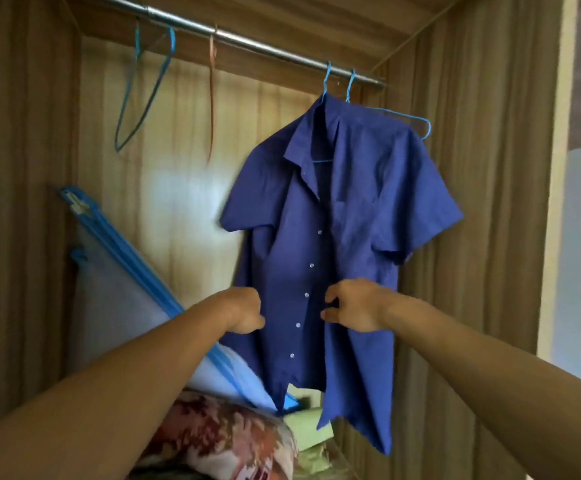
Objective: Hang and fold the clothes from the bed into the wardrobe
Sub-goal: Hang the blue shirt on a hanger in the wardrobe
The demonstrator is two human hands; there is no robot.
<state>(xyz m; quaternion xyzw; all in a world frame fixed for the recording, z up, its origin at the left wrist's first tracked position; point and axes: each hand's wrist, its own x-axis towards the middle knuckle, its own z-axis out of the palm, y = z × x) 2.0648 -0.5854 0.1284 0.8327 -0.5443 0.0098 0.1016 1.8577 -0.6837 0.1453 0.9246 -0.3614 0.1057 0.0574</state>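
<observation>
Fingers [254, 322] of the left hand [244, 313] are curled in at the left front edge of the dark blue short-sleeved button shirt [344, 209]. Whether they hold any cloth I cannot tell from where I stand. On the right hand [351, 308] the thumb and forefinger curve toward each other with a small gap between them, against the shirt's front just beside the row of white buttons (cloth caught or not, again I cannot tell).

Far left inside the wooden wardrobe [483, 168], a pale zipped storage bag with blue trim [116, 278] leans against the side wall. Above it an empty blue wire hanger [143, 88] hangs from the silver metal rail [247, 41], with a thin brown hanger [211, 98] near it, seen edge-on. Low down, a floral red and cream bundle [219, 434] lies under the left forearm, with pale green folded cloth [306, 422] beside it. The shirt hangs open-collared toward the rail's right end, its hem loose above the green cloth. A pair of blue hangers [326, 85] hooks on there side by side, one wire shoulder showing past the shirt's.
</observation>
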